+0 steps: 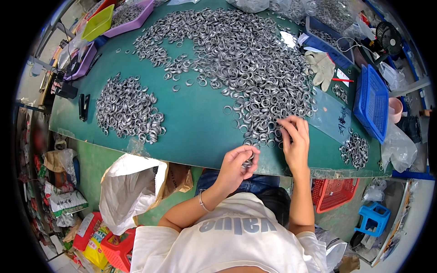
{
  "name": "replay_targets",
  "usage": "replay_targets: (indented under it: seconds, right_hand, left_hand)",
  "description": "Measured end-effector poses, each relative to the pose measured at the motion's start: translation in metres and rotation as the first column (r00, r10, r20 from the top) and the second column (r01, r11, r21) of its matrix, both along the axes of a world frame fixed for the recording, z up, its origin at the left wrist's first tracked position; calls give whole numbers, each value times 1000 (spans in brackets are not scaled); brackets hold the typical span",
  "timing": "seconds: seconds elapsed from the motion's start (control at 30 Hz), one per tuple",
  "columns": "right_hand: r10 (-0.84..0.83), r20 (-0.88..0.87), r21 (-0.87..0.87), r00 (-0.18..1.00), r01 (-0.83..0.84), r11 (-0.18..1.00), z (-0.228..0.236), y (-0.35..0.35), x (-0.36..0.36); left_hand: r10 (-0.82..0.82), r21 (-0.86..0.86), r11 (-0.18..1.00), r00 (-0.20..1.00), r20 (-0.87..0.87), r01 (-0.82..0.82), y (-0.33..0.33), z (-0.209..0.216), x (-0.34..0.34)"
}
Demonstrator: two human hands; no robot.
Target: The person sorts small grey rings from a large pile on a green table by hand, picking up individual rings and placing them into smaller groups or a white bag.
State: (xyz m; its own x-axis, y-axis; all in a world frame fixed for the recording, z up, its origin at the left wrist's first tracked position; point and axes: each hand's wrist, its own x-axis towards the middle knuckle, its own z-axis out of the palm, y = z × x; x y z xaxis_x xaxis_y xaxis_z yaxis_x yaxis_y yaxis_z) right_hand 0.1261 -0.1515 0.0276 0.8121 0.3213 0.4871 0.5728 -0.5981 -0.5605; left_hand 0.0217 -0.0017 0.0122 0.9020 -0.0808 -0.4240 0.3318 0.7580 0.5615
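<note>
Left hand is curled around what looks like a few metal rings at the counter edge, about 6 o'clock. Right hand, fingers pinching, picks at the big ring pile stretching toward 12.

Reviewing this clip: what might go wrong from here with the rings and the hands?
1. The left hand holds a small stack of metal rings right at the table edge; a slip would likely drop them onto the lap or floor.
2. The right hand picks at the big ring pile near that edge, so loose rings may get nudged off.
</note>
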Motion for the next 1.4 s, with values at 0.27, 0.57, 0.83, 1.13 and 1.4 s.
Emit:
replay_targets:
  seconds: [0.27, 0.57, 0.83, 1.13, 1.4]
  right_hand:
    - [-24, 8, -66, 1000, 24, 998, -23, -13, 13]
    - [-60, -445, 345, 893, 233, 909, -13, -24, -18]
    - [617, -677, 736, 402, 335, 589, -11, -5, -62]
    - [-194, -31, -210, 980, 184, 960, -23, -19, -22]
    - [31, -274, 327, 961, 63, 943, -27, -17, -27]
  left_hand:
    - [-32, 36, 999, 999, 25, 31, -5, -5, 3]
    - [-28, 53, 998, 999, 30, 26, -12, -5, 4]
    - [-70, 315, 949, 991, 117, 30, -13, 3, 2]
    - [-48, 116, 992, 999, 13, 46, -7, 9, 6]
    - [182, 47, 982, 983, 10, -182, -11, -5, 4]
